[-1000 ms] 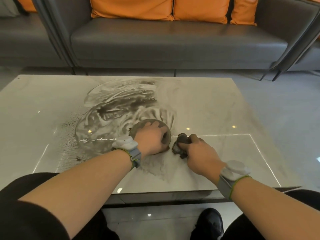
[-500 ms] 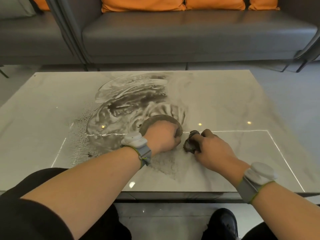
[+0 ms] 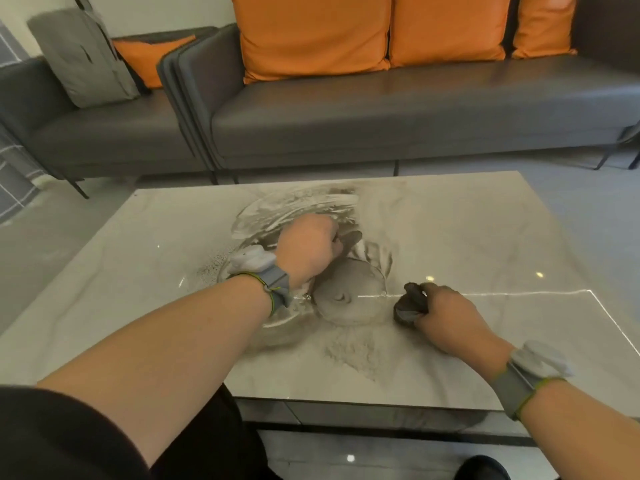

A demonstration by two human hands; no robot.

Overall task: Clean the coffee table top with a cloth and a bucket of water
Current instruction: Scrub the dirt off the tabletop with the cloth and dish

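Grey sofas with orange cushions [image 3: 311, 32] stand behind the pale marble counter [image 3: 485, 237], where the left hand [image 3: 306, 249] presses a closed grip on a dark cloth [image 3: 351, 237] over wet smears while the right hand [image 3: 446, 318] clenches another dark wad [image 3: 410, 306] nearby.
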